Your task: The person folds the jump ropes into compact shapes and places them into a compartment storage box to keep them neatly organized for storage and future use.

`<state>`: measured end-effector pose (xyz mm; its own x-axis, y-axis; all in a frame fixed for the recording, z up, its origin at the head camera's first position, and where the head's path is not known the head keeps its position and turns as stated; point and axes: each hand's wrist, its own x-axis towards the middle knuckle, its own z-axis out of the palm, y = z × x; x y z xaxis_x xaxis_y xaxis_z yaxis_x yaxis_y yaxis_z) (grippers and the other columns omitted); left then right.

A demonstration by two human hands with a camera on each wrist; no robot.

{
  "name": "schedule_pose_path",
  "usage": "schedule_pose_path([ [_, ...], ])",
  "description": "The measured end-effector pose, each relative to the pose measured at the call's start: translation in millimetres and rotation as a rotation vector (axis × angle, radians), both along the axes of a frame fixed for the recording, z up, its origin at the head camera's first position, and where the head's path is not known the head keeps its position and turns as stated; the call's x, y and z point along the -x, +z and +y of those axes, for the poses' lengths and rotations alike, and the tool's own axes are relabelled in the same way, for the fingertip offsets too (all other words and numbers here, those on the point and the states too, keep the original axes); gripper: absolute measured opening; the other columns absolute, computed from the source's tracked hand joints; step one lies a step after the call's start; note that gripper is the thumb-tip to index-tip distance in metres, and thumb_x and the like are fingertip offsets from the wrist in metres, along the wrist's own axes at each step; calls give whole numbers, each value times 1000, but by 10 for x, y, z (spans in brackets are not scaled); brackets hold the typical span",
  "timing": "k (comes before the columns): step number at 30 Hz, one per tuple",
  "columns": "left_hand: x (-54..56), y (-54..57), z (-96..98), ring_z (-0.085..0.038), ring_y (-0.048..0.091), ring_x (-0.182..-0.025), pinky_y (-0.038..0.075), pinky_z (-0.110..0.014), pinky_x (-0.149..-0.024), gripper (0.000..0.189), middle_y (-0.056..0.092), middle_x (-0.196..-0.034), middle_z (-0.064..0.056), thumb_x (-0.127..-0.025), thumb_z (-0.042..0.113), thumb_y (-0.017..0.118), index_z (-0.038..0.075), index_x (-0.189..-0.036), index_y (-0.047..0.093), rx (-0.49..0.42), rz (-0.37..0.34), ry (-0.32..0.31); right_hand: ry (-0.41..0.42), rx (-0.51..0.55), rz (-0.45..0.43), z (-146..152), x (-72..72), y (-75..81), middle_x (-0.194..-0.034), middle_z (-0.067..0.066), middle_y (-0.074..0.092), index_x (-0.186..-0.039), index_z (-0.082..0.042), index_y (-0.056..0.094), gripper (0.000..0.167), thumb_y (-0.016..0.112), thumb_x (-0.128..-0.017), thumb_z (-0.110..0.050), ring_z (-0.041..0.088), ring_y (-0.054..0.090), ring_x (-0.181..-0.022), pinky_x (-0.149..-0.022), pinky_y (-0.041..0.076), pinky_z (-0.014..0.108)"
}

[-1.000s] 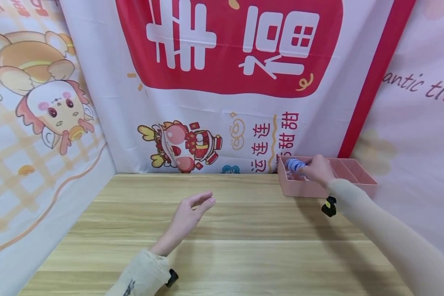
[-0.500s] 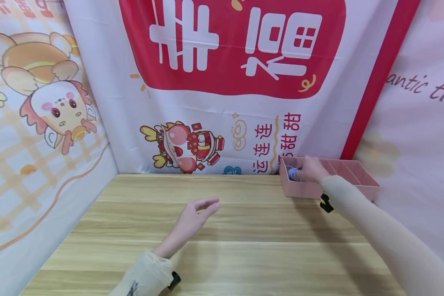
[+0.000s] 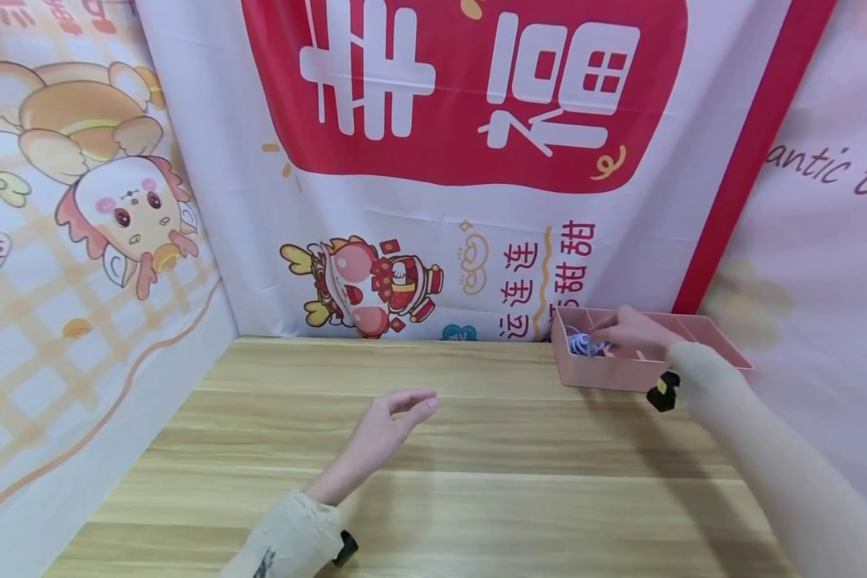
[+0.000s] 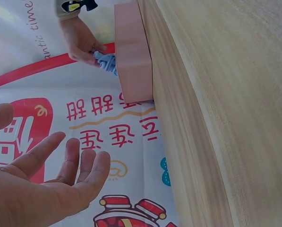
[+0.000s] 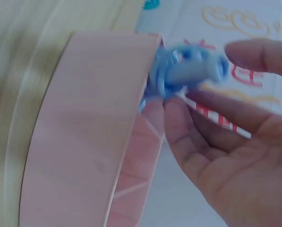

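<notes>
A light blue coiled cord point(image 3: 584, 345) with a tube-like end point(image 5: 197, 71) sits in the left-end compartment of a pink divided box point(image 3: 607, 373). In the right wrist view, part of the cord stands above the rim. My right hand point(image 3: 632, 331) is over the box, just right of the cord. Its thumb point(image 5: 259, 54) is apart from the tube-like end, and the other fingers lie loosely bent close beside the coil. My left hand point(image 3: 379, 429) hovers over the wooden table with nothing in it, its fingers loosely bent and spread in the left wrist view point(image 4: 55, 184).
The box stands at the back right of the wooden table point(image 3: 477, 514), against a printed cloth backdrop point(image 3: 397, 201). Dividers split it into several compartments. More printed cloth hangs on the left point(image 3: 195, 385) and right point(image 3: 831, 281). Both wrists wear black straps.
My right hand lowered the coiled cord into the box's left compartment, then loosened its fingers and drew slightly right. The head view shifted a little; my left hand stays nearly still.
</notes>
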<state>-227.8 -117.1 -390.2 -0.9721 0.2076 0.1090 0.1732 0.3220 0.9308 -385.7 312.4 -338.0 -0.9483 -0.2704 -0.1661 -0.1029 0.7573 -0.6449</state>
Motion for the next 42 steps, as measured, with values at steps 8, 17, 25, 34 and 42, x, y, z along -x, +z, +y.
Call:
schedule_pose_path([
  [8, -6, -10, 1, -24, 57, -117, 43, -53, -97, 43, 64, -124, -1, -93, 49, 64, 18, -122, 69, 1, -1, -17, 15, 46, -9, 160, -18, -85, -115, 15, 64, -131, 2, 60, 57, 71, -91, -37, 36, 55, -104, -88, 48, 50],
  [17, -18, -7, 19, -24, 56, -116, 43, -52, -98, 44, 65, -121, 1, -91, 54, 63, 19, -118, 70, 21, 3, -26, -57, -61, 32, 167, -44, -162, -122, 20, 61, -132, 6, 56, 73, 69, -89, -50, 34, 55, -105, -84, 51, 49],
  [25, -24, -26, 43, -24, 56, -116, 42, -52, -98, 36, 65, -119, 0, -93, 48, 64, 19, -112, 72, 22, 4, -32, -110, -47, 40, 138, -42, -178, -114, 17, 63, -127, 6, 60, 69, 70, -88, -49, 33, 54, -100, -82, 51, 44],
  [34, -26, -50, 51, -24, 58, -114, 44, -51, -97, 33, 66, -119, 1, -95, 45, 63, 18, -111, 73, 19, 12, -78, -169, -50, 102, 114, -46, -247, -107, 16, 67, -122, 4, 65, 70, 75, -82, -53, 32, 56, -96, -81, 53, 44],
  [42, -28, -71, 61, -23, 58, -110, 44, -54, -93, 34, 67, -116, 3, -95, 47, 61, 19, -109, 73, 69, 45, -88, -167, -60, 137, 141, -41, -278, -109, 16, 66, -121, 2, 66, 70, 75, -82, -55, 31, 58, -94, -80, 54, 43],
])
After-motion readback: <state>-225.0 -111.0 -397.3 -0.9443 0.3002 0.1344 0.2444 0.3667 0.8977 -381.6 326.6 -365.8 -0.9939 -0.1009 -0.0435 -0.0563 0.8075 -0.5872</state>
